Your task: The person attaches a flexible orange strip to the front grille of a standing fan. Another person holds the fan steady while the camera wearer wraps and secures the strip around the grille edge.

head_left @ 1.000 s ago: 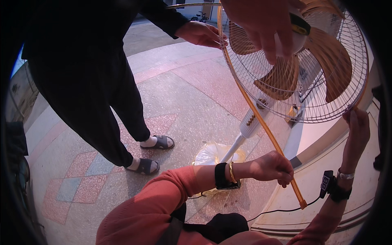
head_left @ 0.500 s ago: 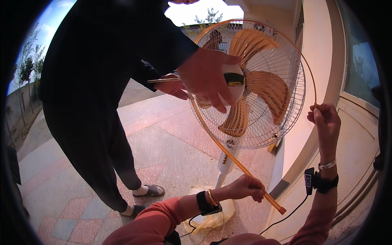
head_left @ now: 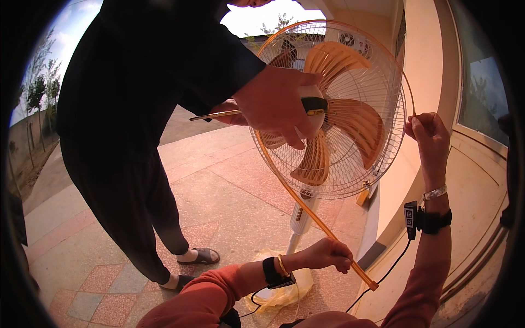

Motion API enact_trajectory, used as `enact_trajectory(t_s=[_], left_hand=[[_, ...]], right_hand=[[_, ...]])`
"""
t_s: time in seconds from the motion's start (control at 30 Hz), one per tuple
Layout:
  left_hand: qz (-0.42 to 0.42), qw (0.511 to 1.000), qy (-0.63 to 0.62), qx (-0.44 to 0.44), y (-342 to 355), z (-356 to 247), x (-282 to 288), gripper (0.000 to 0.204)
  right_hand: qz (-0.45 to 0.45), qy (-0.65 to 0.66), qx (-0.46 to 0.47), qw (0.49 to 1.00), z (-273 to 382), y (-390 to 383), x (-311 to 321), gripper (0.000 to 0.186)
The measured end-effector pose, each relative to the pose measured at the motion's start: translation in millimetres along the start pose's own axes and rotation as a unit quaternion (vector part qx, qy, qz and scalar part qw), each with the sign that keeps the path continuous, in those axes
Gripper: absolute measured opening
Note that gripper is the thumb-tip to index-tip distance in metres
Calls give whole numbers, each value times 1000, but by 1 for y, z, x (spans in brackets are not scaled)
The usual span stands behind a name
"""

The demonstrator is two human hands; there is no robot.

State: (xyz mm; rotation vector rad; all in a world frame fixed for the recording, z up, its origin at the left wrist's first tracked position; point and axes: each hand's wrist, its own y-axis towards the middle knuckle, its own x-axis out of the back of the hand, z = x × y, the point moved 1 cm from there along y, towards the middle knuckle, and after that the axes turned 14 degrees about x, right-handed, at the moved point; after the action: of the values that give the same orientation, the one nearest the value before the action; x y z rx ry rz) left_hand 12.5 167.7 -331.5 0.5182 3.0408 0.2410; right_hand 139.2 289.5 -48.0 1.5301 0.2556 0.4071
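An orange plastic rim band (head_left: 313, 216) curves around the wire guard of a standing fan (head_left: 358, 128) with orange-brown blades. The thumb and fingers of my right hand (head_left: 430, 131) pinch one thin end of the band, just right of the guard. Lower down, my left hand (head_left: 326, 255) is closed on the band's other length, near its square end, which sticks out below the fingers. A person's hand (head_left: 276, 104) spreads over the white centre cap of the guard. Their other hand, partly hidden, holds a thin metal rod (head_left: 210, 115).
The person in dark clothes (head_left: 120, 136) stands at the left, in sandals. The fan's white pole (head_left: 301, 216) rises from a base wrapped in yellowish plastic (head_left: 303, 284). At the right are a wall (head_left: 421, 71) and a cream door panel (head_left: 476, 180). Patterned tiles (head_left: 240, 186) cover the floor.
My right hand has moved up and slightly left, carrying the band's thin end with it. The upper band sits closer to the guard. The band's square end has shifted slightly down-left.
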Motion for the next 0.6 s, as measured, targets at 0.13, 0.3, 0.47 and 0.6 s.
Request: enact_trajectory(t_s=[0.13, 0.3, 0.47, 0.6], left_hand=[[0, 1000, -2, -7, -4, 3, -2, 14], [-12, 999, 32, -19, -7, 3, -5, 14], [-12, 999, 27, -18, 3, -10, 8, 14], [-8, 1000, 24, -5, 10, -17, 16, 14]], right_hand=[[-23, -23, -21, 999, 7, 4, -5, 10], [-27, 10, -35, 999, 6, -1, -1, 9], [-23, -7, -31, 999, -7, 10, 2, 9], [-29, 5, -53, 998, -16, 13, 0, 10]])
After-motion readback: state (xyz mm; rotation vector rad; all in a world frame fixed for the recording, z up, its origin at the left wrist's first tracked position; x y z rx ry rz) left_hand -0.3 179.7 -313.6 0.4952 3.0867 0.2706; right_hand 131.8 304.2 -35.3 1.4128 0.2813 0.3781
